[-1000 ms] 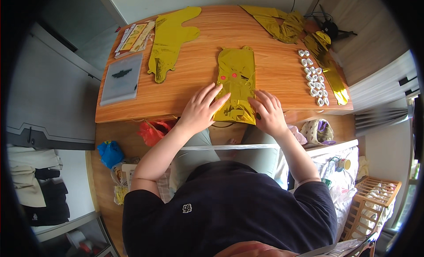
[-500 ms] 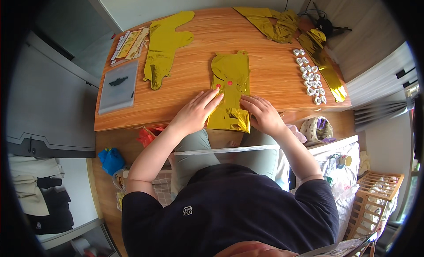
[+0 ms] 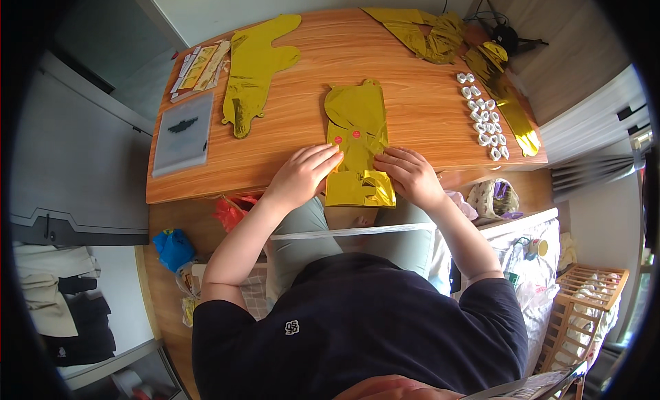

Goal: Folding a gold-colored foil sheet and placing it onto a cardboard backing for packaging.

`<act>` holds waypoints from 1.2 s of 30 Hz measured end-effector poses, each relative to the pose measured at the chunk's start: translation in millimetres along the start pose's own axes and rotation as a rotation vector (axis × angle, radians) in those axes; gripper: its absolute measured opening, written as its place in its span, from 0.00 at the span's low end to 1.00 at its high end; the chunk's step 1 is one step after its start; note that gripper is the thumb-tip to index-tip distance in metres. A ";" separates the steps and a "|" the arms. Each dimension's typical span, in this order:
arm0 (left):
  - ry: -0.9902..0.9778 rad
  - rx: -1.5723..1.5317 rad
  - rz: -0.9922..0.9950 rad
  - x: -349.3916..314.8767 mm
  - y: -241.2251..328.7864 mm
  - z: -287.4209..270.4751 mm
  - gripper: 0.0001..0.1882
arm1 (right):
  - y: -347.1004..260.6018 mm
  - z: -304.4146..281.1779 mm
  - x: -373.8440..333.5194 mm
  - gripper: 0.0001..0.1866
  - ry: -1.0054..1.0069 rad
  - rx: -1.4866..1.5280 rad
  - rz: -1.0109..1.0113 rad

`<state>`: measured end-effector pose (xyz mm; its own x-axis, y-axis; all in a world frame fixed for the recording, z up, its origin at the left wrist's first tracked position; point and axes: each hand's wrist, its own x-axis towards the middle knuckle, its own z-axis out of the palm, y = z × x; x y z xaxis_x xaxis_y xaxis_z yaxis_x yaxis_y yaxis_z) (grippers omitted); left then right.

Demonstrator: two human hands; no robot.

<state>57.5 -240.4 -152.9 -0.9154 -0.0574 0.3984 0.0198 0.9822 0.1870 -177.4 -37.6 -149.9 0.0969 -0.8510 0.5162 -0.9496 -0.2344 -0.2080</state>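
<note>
Foil (image 3: 357, 111) slid bodyward | left hand (image 3: 304, 174), right hand (image 3: 412, 176): palms down, slightly bent, hold unclear

A small white lettered patch (image 3: 292, 328) marks the dark shirt (image 3: 392, 314) between 6 and 7 o'clock; two red round spots (image 3: 356, 134) on the gold foil sheet (image 3: 354, 105), just past 12, are too small to read

Foil (image 3: 357, 111) overhangs the front of the table (image 3: 295, 97), plastic sleeve (image 3: 183, 142) left, rings (image 3: 485, 116) right.
</note>
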 end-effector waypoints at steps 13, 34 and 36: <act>0.017 -0.328 -0.499 32.1 2.4 -7.7 0.19 | 0.5 -5.5 24.0 0.35 0.021 0.510 0.592; 0.229 -0.586 -0.659 39.9 4.6 3.6 0.28 | 2.2 10.3 38.7 0.44 0.121 0.372 0.729; 0.250 -0.571 -0.659 42.4 6.5 2.1 0.27 | 3.4 11.0 40.4 0.44 0.120 0.375 0.741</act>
<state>18.1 -236.0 -136.7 -0.6991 -0.6790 0.2238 -0.2196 0.5019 0.8366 -173.5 -77.9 -138.9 -0.5658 -0.7952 0.2179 -0.5911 0.2069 -0.7796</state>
